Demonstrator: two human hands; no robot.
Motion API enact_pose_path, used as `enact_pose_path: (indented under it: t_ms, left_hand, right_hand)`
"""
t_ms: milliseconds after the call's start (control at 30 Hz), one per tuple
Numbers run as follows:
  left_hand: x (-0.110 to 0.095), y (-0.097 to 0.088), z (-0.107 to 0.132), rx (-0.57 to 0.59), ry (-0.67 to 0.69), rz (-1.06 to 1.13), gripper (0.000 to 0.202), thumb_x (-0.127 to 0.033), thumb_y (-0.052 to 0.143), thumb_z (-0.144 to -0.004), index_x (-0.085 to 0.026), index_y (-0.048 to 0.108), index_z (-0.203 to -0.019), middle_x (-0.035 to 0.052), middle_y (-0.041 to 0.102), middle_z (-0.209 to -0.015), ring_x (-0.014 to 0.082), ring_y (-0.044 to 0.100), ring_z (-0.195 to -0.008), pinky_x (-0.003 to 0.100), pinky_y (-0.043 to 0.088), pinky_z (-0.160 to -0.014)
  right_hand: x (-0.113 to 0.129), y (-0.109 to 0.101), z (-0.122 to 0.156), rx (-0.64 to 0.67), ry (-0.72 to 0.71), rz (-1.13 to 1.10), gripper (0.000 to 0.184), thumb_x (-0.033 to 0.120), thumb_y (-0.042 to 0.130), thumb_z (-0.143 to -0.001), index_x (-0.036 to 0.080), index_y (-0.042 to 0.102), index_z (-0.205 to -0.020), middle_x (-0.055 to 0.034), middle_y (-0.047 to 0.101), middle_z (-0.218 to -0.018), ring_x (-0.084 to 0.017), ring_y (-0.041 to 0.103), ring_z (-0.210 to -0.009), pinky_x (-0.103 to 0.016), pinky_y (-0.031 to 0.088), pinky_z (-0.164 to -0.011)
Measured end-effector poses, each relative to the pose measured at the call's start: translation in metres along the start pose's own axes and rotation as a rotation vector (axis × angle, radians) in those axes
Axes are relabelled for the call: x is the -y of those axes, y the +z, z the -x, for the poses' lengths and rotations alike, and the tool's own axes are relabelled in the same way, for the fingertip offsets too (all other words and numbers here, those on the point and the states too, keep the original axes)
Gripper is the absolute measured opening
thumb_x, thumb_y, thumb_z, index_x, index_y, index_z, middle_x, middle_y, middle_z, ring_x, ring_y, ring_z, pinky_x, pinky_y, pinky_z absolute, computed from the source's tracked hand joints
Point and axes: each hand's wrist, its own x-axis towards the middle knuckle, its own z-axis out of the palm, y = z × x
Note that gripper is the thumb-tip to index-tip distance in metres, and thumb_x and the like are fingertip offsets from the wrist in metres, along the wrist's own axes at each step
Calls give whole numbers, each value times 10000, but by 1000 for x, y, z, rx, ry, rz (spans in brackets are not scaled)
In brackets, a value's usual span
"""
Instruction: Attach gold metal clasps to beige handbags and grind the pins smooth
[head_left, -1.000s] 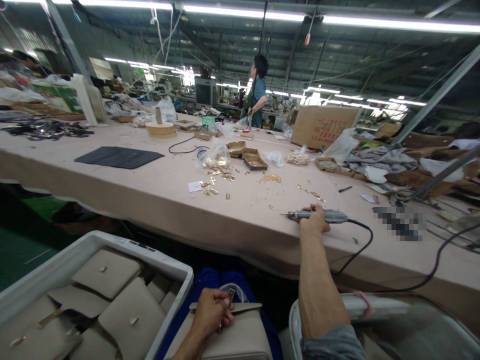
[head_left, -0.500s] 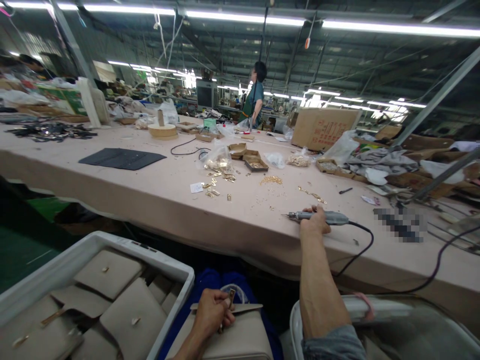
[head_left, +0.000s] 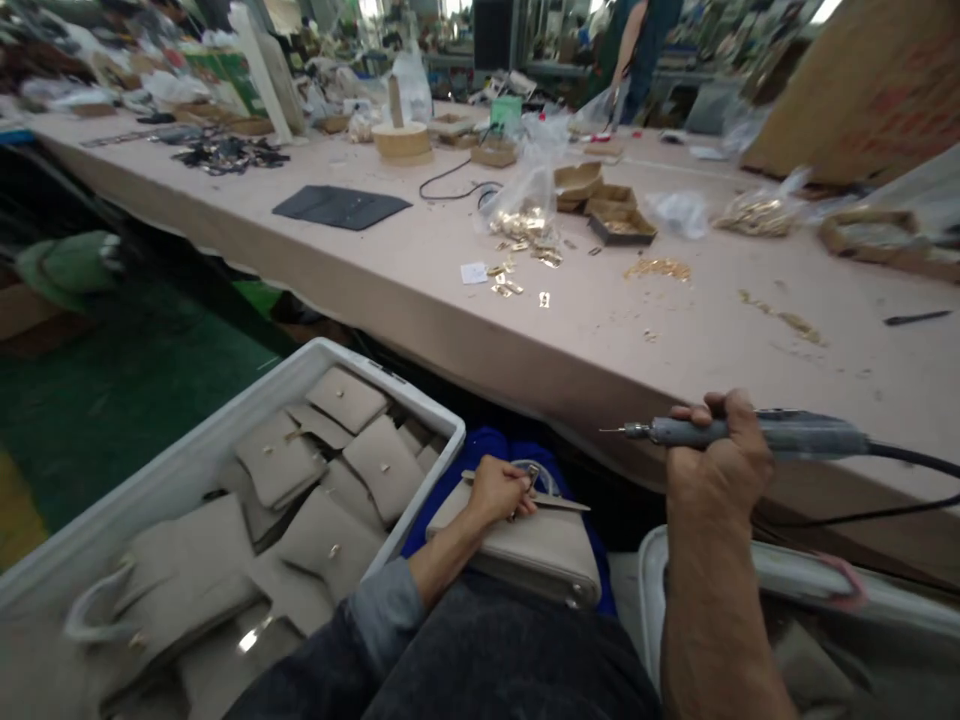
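Observation:
A beige handbag [head_left: 544, 545] rests on the lap, over blue cloth. My left hand [head_left: 499, 492] is closed at its flap [head_left: 562, 501], fingers pinched together. A small metal fitting [head_left: 532, 474] shows at the fingertips; how it is joined to the flap is hidden. My right hand [head_left: 724, 450] grips a grey electric screwdriver [head_left: 810, 434], whose thin bit points left, above and to the right of the bag. From its back end a dark cord runs off to the right.
To the left, a white crate [head_left: 319, 352] is filled with similar beige bags. Another white bin [head_left: 654, 560] stands at the right. Across the table [head_left: 420, 275] lie gold metal plates [head_left: 545, 299], small gold parts [head_left: 660, 268], cardboard trays [head_left: 622, 228] and a black sheet [head_left: 341, 207].
The view has tilted down and turned left. My right hand has lifted the screwdriver off the tabletop and brought it back past the table's front edge. My left hand stays at the flap.

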Motion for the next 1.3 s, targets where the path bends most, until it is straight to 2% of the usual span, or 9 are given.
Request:
enact_pose_path:
  t_ms: [133, 267, 500, 667, 967, 1067, 1200, 1300]
  left_hand:
    - [3, 0, -1, 10, -17, 19, 198, -117, 580, -860, -78, 730, -738, 87, 712, -590, 147, 644, -464, 187, 425, -403]
    - [1, -1, 0, 15, -27, 27, 188, -92, 573, -852, -85, 726, -742, 67, 696, -558, 152, 636, -445, 193, 435, -396]
    - [2, -2, -1, 6, -16, 0, 166, -100, 599, -852, -78, 742, -772, 81, 709, -581, 164, 668, -477, 203, 490, -442]
    - [2, -3, 0, 15, -14, -5, 159, -116, 608, -860, -72, 750, -803, 86, 714, -593, 155, 669, -478, 182, 471, -427]
    - [0, -4, 2, 10, -13, -12, 188, -117, 595, -847, -49, 766, -808, 96, 716, -593, 144, 656, -473, 177, 470, -442]
    - [1, -3, 2, -2, -2, 8, 175, -118, 607, -842, -57, 761, -785, 90, 704, -575, 160, 658, -469, 192, 473, -431]
    - [1, -4, 5, -9, 51, 1, 166, -99, 619, -824, -61, 758, -741, 90, 696, -565, 156, 643, -466, 201, 486, -456]
    - [0, -6, 8, -18, 91, -58, 191, -117, 612, -837, -62, 772, -749, 91, 701, -576, 131, 613, -459, 183, 454, -456]
  right_hand:
    - [-29, 2, 65, 123, -9, 71, 260, 248, 819, -770, 181, 572, -813, 32, 593, -764, -78, 500, -538, -262, 562, -577]
    - [-58, 6, 94, 199, -58, 158, 244, 294, 822, -806, 163, 617, -805, 13, 613, -729, -88, 510, -515, -268, 532, -545]
    - [-81, 6, 101, 252, -105, 199, 251, 294, 843, -797, 159, 633, -812, -9, 639, -744, -101, 537, -518, -274, 518, -540]
    - [-85, 6, 105, 239, -93, 216, 250, 294, 850, -791, 158, 644, -827, -14, 648, -765, -104, 550, -527, -269, 515, -541]
    - [-90, 7, 110, 236, -103, 298, 311, 397, 846, -796, 148, 660, -809, -25, 645, -739, -103, 553, -528, -265, 525, -549]
    - [-91, 6, 113, 283, -121, 340, 299, 400, 832, -817, 144, 679, -821, -16, 628, -684, -114, 562, -523, -271, 525, -552]
    - [-90, 2, 116, 441, -115, 395, 269, 345, 852, -796, 138, 682, -778, 6, 587, -604, -116, 536, -485, -256, 483, -503]
    - [-90, -1, 117, 526, -91, 476, 266, 324, 883, -753, 138, 693, -749, -21, 636, -676, -120, 554, -537, -246, 487, -515]
